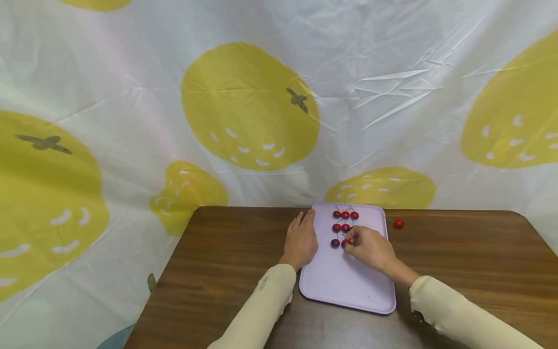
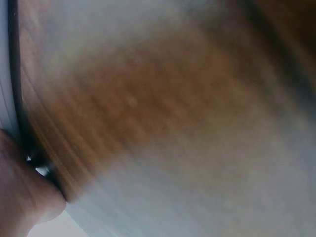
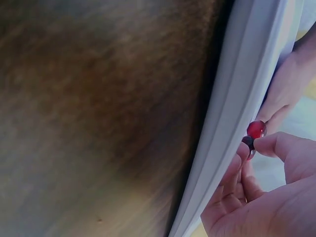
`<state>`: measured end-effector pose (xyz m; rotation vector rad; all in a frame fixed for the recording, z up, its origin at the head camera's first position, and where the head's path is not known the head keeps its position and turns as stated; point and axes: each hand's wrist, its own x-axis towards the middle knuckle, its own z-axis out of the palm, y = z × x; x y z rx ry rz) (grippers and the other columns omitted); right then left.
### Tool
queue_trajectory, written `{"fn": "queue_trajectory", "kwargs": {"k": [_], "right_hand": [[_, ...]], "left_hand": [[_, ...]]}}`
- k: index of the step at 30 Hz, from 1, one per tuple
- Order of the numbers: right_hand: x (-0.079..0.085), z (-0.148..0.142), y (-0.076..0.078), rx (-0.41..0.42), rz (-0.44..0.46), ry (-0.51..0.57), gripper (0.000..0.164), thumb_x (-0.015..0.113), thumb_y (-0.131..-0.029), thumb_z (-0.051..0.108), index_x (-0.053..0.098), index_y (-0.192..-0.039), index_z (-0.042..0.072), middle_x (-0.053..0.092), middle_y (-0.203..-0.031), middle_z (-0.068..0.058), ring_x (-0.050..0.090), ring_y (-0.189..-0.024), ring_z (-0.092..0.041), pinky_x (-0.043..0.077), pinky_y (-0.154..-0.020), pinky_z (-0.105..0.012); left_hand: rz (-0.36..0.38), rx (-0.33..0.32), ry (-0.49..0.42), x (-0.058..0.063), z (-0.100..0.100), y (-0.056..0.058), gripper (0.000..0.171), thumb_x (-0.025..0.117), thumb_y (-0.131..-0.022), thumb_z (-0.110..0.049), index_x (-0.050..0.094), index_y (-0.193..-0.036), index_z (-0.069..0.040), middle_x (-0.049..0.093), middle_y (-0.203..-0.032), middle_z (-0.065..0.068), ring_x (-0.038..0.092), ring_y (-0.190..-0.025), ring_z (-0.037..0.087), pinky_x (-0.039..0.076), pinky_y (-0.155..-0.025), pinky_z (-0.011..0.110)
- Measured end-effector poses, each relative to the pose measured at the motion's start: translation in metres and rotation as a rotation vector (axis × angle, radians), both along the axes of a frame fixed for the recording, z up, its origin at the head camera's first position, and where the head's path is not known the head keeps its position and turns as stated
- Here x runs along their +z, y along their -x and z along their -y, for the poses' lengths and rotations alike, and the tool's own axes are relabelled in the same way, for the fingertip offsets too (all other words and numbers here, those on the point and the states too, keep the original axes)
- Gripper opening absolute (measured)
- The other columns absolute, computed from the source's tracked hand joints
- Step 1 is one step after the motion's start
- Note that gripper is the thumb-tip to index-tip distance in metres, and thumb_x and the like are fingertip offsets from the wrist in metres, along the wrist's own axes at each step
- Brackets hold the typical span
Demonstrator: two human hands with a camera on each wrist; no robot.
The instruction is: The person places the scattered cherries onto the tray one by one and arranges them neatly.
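Observation:
A pale lilac tray (image 1: 344, 286) lies on the table, with red cherries (image 1: 345, 214) set in rows on its far half. Three are in the far row; my right hand partly covers the rows nearer me. That right hand (image 1: 370, 249) pinches a cherry (image 1: 346, 243) between thumb and fingers, low over the tray, beside a dark cherry (image 1: 335, 243). In the right wrist view the pinched cherry (image 3: 248, 142) looks dark, with a brighter red cherry (image 3: 256, 129) behind it. Flat along the tray's left rim rests my left hand (image 1: 302, 240), its fingers stretched forward.
One loose cherry (image 1: 398, 223) with its stem lies on the brown wooden table (image 1: 226, 271), right of the tray. Behind the table's far edge hangs a white cloth (image 1: 144, 121) printed with yellow fruit. The left wrist view is mostly blurred tabletop.

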<state>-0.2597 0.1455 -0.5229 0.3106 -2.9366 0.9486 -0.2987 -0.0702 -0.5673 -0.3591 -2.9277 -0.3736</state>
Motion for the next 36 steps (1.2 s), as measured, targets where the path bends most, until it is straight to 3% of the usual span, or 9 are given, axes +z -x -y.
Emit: {"fn": "queue_trajectory", "kwargs": {"k": [9,15,18,21,26,31,36], "right_hand": [[0.001,0.000,-0.004,-0.005,-0.023,0.000,0.014,0.081,-0.086,0.026,0.076,-0.096,0.018,0.076,-0.092,-0.001,0.067,-0.081,-0.017,0.049,-0.061,-0.035],[0.007,-0.008,-0.016,-0.021,-0.099,-0.011,0.030,0.080,-0.085,0.024,0.078,-0.112,0.012,0.078,-0.113,-0.011,0.073,-0.098,-0.031,0.058,-0.071,-0.049],[0.011,-0.017,-0.020,-0.032,-0.138,-0.012,0.034,0.079,-0.085,0.022,0.076,-0.117,0.011,0.077,-0.115,-0.011,0.074,-0.099,-0.034,0.058,-0.070,-0.049],[0.015,-0.030,-0.022,-0.017,-0.184,0.031,0.031,0.078,-0.087,0.017,0.074,-0.117,0.010,0.077,-0.114,-0.011,0.071,-0.084,-0.027,0.054,-0.065,-0.039],[0.017,-0.062,-0.016,0.000,-0.212,0.183,0.026,0.076,-0.092,0.007,0.073,-0.117,0.010,0.075,-0.106,-0.014,0.052,-0.059,-0.009,0.044,-0.053,-0.026],[0.011,-0.102,-0.006,-0.054,-0.152,0.267,0.023,0.070,-0.102,0.016,0.071,-0.125,0.012,0.073,-0.115,-0.019,0.056,-0.044,-0.011,0.050,-0.041,-0.028],[0.000,-0.133,0.004,-0.092,-0.162,0.316,0.028,0.054,-0.109,0.009,0.067,-0.134,0.007,0.069,-0.131,-0.025,0.059,-0.044,-0.014,0.054,-0.044,-0.029]], "left_hand": [[0.019,0.005,0.009,0.002,-0.001,-0.001,0.054,0.039,-0.114,-0.024,0.033,-0.166,-0.013,0.041,-0.171,0.001,0.034,-0.161,0.026,0.029,-0.134,0.045],[0.007,-0.004,0.001,0.005,-0.001,-0.003,0.053,0.041,-0.114,-0.022,0.035,-0.166,-0.012,0.043,-0.170,0.002,0.036,-0.160,0.027,0.031,-0.133,0.046],[0.015,-0.002,-0.012,0.005,-0.001,-0.003,0.054,0.041,-0.113,-0.022,0.034,-0.166,-0.012,0.042,-0.170,0.002,0.035,-0.161,0.028,0.029,-0.134,0.046],[0.020,0.003,-0.007,0.006,-0.001,-0.003,0.054,0.041,-0.113,-0.022,0.034,-0.166,-0.012,0.042,-0.170,0.002,0.034,-0.161,0.027,0.029,-0.134,0.046],[0.012,0.005,0.023,0.007,-0.001,-0.003,0.054,0.041,-0.113,-0.022,0.035,-0.166,-0.012,0.043,-0.170,0.002,0.036,-0.160,0.027,0.031,-0.133,0.045],[0.002,0.005,0.042,0.004,-0.001,-0.003,0.054,0.040,-0.114,-0.023,0.034,-0.166,-0.012,0.043,-0.170,0.002,0.036,-0.160,0.027,0.031,-0.133,0.045],[0.007,0.005,0.032,0.005,-0.002,-0.002,0.054,0.041,-0.114,-0.022,0.034,-0.166,-0.012,0.042,-0.170,0.002,0.036,-0.160,0.027,0.030,-0.133,0.044]]}}
